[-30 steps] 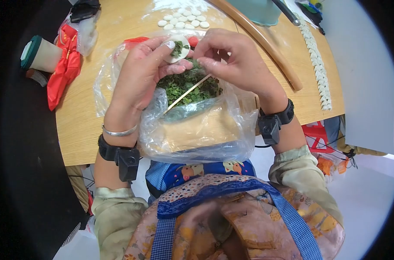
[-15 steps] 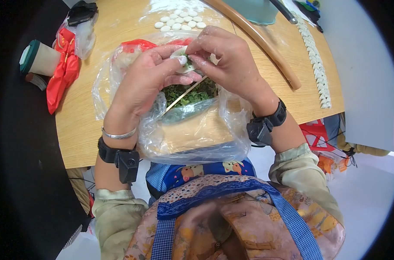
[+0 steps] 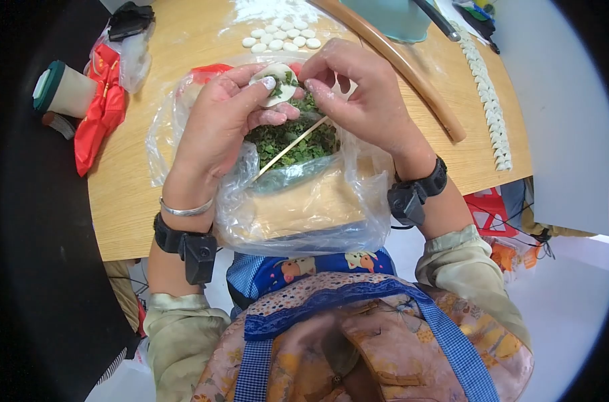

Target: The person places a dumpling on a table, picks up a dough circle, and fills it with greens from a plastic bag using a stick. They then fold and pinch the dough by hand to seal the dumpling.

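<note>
A round white dough wrapper [image 3: 275,86] with chopped green filling on it lies in my left hand [image 3: 217,114], the thumb pressing its edge. Just right of the wrapper is my right hand [image 3: 368,97], thumb and index finger brought close together; anything between their tips is too small to make out. Below both hands, a plastic bag [image 3: 234,214] surrounds chopped greens [image 3: 294,144], and a thin wooden stick [image 3: 287,151] rests slantwise across them.
Flat dough discs [image 3: 276,45] lie near flour at the back. A long wooden rolling pin [image 3: 411,74] slants at the right, beside a row of folded dumplings [image 3: 486,100]. A green-lidded container [image 3: 66,90] and red bag [image 3: 103,110] stand left.
My right hand has moved slightly right, away from the wrapper. The wrapper now lies flatter and more open in my left hand, showing more green filling.
</note>
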`<action>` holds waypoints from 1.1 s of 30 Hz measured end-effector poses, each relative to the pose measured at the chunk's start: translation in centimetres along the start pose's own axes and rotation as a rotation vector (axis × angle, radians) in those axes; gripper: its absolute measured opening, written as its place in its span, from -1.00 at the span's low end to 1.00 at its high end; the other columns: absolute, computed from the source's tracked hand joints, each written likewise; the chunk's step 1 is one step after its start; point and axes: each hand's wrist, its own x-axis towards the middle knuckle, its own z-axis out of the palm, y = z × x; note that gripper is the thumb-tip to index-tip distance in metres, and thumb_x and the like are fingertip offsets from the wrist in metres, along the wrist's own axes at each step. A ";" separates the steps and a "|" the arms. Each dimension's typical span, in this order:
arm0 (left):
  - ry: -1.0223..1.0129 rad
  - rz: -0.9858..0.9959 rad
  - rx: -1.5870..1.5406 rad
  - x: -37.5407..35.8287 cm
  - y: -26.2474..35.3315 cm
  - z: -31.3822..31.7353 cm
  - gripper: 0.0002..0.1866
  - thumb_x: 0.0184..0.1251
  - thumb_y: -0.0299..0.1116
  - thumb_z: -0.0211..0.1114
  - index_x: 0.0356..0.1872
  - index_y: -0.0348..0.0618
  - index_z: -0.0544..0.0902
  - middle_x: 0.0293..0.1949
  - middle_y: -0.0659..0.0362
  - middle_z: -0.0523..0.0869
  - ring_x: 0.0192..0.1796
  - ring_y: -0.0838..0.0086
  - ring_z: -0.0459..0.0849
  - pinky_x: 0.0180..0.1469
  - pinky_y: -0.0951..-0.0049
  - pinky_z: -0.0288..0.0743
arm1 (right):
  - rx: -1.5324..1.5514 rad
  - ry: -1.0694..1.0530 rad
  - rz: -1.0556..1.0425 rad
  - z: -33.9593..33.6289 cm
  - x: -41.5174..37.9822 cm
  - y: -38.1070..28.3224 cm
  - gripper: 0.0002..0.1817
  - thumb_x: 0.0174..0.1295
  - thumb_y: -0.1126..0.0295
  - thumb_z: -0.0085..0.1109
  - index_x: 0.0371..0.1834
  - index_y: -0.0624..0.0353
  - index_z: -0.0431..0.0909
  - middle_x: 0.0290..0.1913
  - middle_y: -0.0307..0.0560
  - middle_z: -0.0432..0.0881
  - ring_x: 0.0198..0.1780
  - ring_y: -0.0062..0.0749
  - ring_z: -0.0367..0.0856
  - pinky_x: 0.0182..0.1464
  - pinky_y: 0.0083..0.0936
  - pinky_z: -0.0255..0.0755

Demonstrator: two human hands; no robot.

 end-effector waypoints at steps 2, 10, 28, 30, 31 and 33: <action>0.006 0.010 -0.012 0.0 -0.1 -0.1 -0.67 0.46 -0.46 0.07 0.13 -0.44 0.53 -0.12 -0.01 0.74 -0.21 0.50 0.77 -0.20 0.67 0.66 | -0.006 -0.013 -0.045 0.2 0.0 -0.1 -0.88 0.09 0.48 0.24 -0.29 0.22 0.62 -0.39 -0.06 0.58 -0.40 -0.31 0.62 -0.32 -0.43 0.49; -0.002 -0.031 0.003 -0.2 0.1 0.3 -0.67 0.48 -0.37 0.11 0.13 -0.38 0.51 -0.13 0.12 0.72 -0.23 0.56 0.74 -0.21 0.68 0.64 | -0.026 -0.029 -0.103 0.4 0.0 0.1 -0.89 0.10 0.47 0.25 -0.29 0.19 0.64 -0.39 -0.06 0.58 -0.39 -0.27 0.62 -0.32 -0.44 0.49; 0.012 -0.032 -0.012 -0.2 0.2 0.5 -0.70 0.49 -0.36 0.13 0.10 -0.34 0.55 -0.19 0.18 0.71 -0.31 0.61 0.68 -0.29 0.69 0.57 | -0.044 -0.038 -0.119 0.2 0.0 0.0 -0.83 0.07 0.52 0.25 -0.24 0.17 0.61 -0.35 -0.08 0.53 -0.34 -0.26 0.59 -0.30 -0.41 0.49; 0.018 -0.036 -0.015 -0.2 0.2 0.5 -0.70 0.49 -0.35 0.13 0.09 -0.34 0.55 -0.20 0.18 0.71 -0.32 0.61 0.68 -0.31 0.70 0.56 | -0.039 -0.034 -0.093 0.2 0.1 -0.2 -0.82 0.05 0.52 0.25 -0.24 0.17 0.59 -0.36 -0.08 0.52 -0.32 -0.25 0.58 -0.29 -0.40 0.49; 0.018 -0.031 -0.021 -0.2 0.2 0.4 -0.70 0.48 -0.35 0.14 0.09 -0.34 0.55 -0.20 0.19 0.71 -0.33 0.62 0.68 -0.32 0.70 0.55 | -0.041 -0.030 -0.119 0.2 0.2 -0.1 -0.83 0.05 0.52 0.25 -0.26 0.16 0.58 -0.35 -0.09 0.52 -0.31 -0.24 0.58 -0.29 -0.39 0.48; 0.018 -0.027 -0.027 -0.3 0.2 0.3 -0.71 0.48 -0.35 0.14 0.08 -0.33 0.56 -0.21 0.20 0.71 -0.33 0.63 0.67 -0.33 0.71 0.54 | -0.043 -0.027 -0.146 0.3 0.2 -0.1 -0.83 0.04 0.53 0.25 -0.27 0.15 0.57 -0.35 -0.10 0.52 -0.30 -0.24 0.59 -0.29 -0.39 0.48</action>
